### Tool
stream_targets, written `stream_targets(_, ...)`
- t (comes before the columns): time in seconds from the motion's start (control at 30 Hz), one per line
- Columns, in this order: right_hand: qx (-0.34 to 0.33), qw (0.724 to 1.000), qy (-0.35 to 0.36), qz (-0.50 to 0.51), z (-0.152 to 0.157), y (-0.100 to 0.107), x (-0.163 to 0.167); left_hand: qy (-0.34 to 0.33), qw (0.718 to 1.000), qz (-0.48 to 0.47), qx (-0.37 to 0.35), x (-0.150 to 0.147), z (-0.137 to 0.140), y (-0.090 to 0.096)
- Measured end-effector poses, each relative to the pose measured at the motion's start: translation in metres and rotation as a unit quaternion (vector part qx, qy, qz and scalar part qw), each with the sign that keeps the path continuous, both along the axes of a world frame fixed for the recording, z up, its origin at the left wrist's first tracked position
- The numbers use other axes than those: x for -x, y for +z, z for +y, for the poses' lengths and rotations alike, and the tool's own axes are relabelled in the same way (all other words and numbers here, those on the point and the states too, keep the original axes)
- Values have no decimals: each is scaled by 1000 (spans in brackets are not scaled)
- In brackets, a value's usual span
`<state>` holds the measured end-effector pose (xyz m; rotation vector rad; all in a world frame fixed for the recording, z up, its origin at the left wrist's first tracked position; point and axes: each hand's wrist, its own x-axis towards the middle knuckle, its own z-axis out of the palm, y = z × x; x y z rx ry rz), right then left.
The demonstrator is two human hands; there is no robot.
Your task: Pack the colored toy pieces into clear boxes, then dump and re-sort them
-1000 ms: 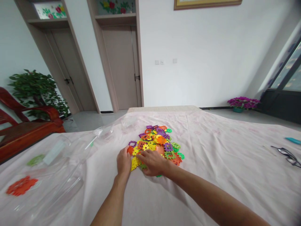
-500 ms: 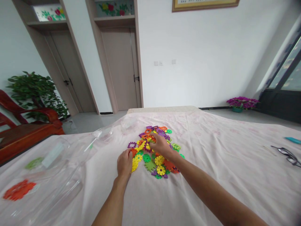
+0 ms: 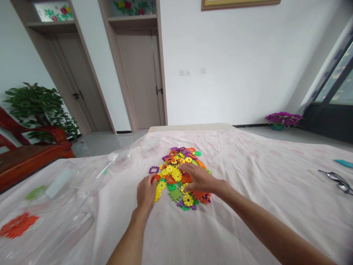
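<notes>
A heap of colourful plastic interlocking discs (image 3: pixel 176 175), yellow, orange, green and purple, lies on the cloth in front of me. At its left edge rests my left hand (image 3: pixel 146 192), fingers curled, with yellow discs (image 3: pixel 158 193) against its inner side and an orange piece by the thumb and forefinger. What those fingers grip is hidden. Over the right part of the heap is my right hand (image 3: pixel 200 178), open, thumb and fingers apart around yellow and orange discs. A purple square frame piece (image 3: pixel 153 169) lies just left of the heap.
Clear plastic containers (image 3: pixel 82 217) stand at the left, with orange pieces (image 3: pixel 18 225) and green pieces (image 3: pixel 36 192) showing in them. Eyeglasses (image 3: pixel 337 180) and a teal object (image 3: pixel 344 163) lie on the pale tablecloth (image 3: pixel 261 191) at the right. A wooden chair (image 3: pixel 35 147) is beyond the left edge.
My right hand has moved back toward me and slightly right from the heap's middle, and its fingers have spread. Yellow discs show where it was. My left hand stays nearly still.
</notes>
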<state>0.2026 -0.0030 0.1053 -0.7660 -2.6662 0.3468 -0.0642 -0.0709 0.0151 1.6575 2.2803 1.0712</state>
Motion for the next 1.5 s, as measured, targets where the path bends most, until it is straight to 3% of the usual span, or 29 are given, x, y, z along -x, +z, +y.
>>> stream_targets(0.13, -9, 990, 114, -79, -27, -7, -8, -7, 1000, 13, -5, -3, 0, 1)
stream_targets(0.3, -56, 981, 131, -135, -27, -21, -9, -32, 998, 43, -12, -6, 1, 0)
stream_targets(0.43, -70, 987, 73, -122, -15, -29, -2, -40, 998, 53, -15, -5, 2, -1)
stream_targets(0.6, -14, 1000, -15, -22, 1, -20, 7, -32, 999, 31, -6, -4, 3, -2)
stream_targets(0.83, 35, 977, -157, 140, 52, -6, 21, -29, 1000, 1, 1, -3, 2, -1)
stream_targets(0.93, 58, 976, -172, 118, 63, -7, 32, -26, 1000, -15, 1, -3, 1, 0)
stream_targets(1.03, 55, 984, -165, 29, 55, -6, 48, -29, 999, -25, 2, -4, 1, 0)
stream_targets(1.23, -49, 966, -197, -162, 23, -14, 95, -45, 999, -5, 6, -4, 1, 0)
stream_targets(1.33, -72, 962, -214, -155, 18, -26, 109, -47, 999, 5, 5, -3, 1, -1)
stream_targets(1.5, -28, 974, -200, -102, 19, -40, 106, -42, 999, 2, 4, -3, 1, 0)
